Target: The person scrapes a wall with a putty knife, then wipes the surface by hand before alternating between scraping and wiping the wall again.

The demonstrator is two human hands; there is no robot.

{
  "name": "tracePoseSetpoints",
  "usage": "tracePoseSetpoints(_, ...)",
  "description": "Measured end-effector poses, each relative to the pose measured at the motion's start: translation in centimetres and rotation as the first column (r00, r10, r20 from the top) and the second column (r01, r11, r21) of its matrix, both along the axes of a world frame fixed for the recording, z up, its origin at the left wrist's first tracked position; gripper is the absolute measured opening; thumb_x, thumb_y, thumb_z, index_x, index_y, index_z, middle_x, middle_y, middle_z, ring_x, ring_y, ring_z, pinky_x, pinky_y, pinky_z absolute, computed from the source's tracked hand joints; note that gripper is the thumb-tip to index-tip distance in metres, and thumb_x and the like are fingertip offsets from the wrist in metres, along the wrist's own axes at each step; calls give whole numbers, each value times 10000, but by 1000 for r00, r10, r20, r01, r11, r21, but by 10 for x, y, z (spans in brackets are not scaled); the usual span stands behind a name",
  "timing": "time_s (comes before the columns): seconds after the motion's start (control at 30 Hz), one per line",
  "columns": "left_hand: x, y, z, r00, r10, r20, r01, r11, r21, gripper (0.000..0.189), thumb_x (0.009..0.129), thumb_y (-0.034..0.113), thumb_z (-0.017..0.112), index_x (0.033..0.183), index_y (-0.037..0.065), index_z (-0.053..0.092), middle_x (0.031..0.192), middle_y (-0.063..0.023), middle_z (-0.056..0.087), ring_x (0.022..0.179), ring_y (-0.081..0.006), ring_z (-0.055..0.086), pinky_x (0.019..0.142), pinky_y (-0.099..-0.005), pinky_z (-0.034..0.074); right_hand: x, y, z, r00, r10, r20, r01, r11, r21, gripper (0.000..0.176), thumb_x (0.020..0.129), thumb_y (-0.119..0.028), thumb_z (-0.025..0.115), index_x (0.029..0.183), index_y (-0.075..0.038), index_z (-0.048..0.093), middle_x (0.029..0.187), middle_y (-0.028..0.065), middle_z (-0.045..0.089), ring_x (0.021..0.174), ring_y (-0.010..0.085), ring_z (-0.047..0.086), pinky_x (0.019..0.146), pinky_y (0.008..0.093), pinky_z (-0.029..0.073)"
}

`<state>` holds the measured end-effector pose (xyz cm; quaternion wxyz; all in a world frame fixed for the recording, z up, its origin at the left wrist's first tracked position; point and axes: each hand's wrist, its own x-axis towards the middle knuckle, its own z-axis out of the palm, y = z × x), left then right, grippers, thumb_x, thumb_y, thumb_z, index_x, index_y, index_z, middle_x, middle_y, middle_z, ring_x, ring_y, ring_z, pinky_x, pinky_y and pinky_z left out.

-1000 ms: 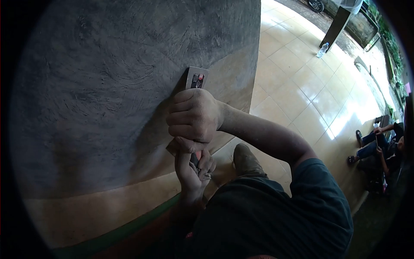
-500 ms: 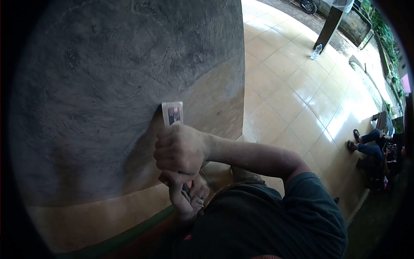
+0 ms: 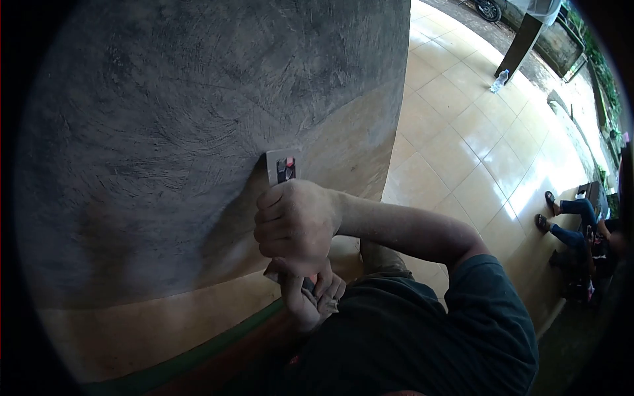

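Observation:
My right hand [image 3: 297, 221] is closed in a fist around the handle of a plastering trowel [image 3: 273, 165]. The trowel's flat metal end shows above my knuckles, with a dark and red handle mount on it. It lies at the wall [image 3: 178, 112], near the border between dark grey plaster and a tan part. Just below the fist, my left hand [image 3: 310, 300] is closed with its thumb against the tool's lower end, where a bit of red shows between the fingers. Most of the handle is hidden by both hands.
A green strip [image 3: 198, 353] runs along the wall's lower part. To the right, past the wall's edge, spreads a tiled floor [image 3: 449, 125] with a plastic bottle [image 3: 500, 80] by a post [image 3: 520, 47]. A seated person's legs [image 3: 571, 218] appear at far right.
The wall edge, hands and floor have all shifted right in the picture as the view turned. The trowel's face has lost its bright glare, and more of its handle mount shows. Both grips stay closed.

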<state>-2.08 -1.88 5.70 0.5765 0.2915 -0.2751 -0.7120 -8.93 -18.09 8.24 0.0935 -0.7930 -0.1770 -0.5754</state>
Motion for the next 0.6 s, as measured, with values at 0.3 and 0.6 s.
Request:
tracePoseSetpoints(0.3, 6, 6, 14, 999, -27, 44, 26, 999, 28, 457, 976, 462, 351, 742, 78, 427, 505, 29, 336, 315, -70, 240, 360, -233, 205, -4, 14, 4, 997, -73, -27, 75, 994, 75, 260, 773, -206, 498, 534, -119, 447, 556, 8, 442, 500, 166, 487, 499, 301, 358)
tracePoseSetpoints(0.6, 15, -20, 0, 990, -140, -9, 138, 984, -116, 416, 1002, 428, 283, 827, 87, 447, 537, 22, 357, 318, -74, 208, 347, -237, 190, -11, -4, 5, 981, -192, 28, 191, 981, 35, 304, 801, -236, 513, 531, -118, 436, 555, 8, 445, 502, 160, 493, 506, 302, 370)
